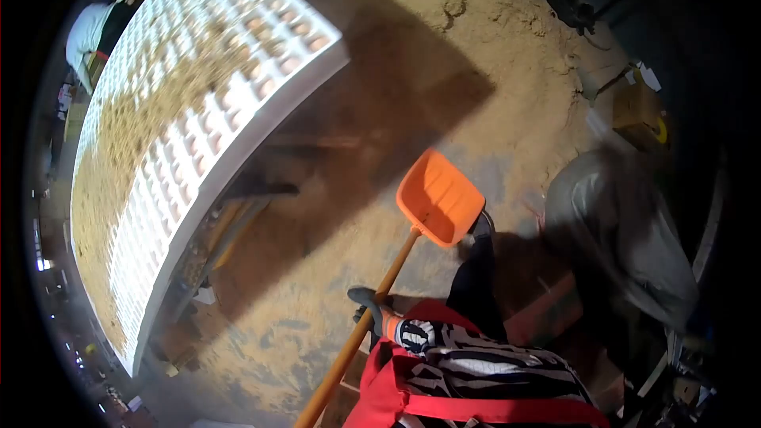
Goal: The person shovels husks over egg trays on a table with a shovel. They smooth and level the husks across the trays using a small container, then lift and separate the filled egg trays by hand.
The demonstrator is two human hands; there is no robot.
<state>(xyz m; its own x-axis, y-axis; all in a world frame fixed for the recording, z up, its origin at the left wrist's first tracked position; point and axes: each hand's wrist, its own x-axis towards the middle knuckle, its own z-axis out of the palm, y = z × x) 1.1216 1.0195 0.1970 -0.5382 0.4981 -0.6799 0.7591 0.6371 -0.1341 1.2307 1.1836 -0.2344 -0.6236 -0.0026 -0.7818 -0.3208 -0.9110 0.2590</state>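
Note:
My right hand [371, 307], in a dark glove, is closed around the wooden handle of an orange shovel [441, 198]. The shovel's scoop points up and away, over the dusty floor, with only a few dark specks in it. The striped sleeve and red apron lie just below and right of the hand. My left hand is not visible. At the left is a large white panel [210, 150] with rows of round cavities, partly covered with brown, sand-like material.
A heap of sandy material [507, 24] spreads at the top. A cardboard box [634, 113] stands at the right, near a blurred grey cloth shape [622, 230]. A person in a light top [85, 38] is beyond the panel. Another box [547, 313] lies lower right.

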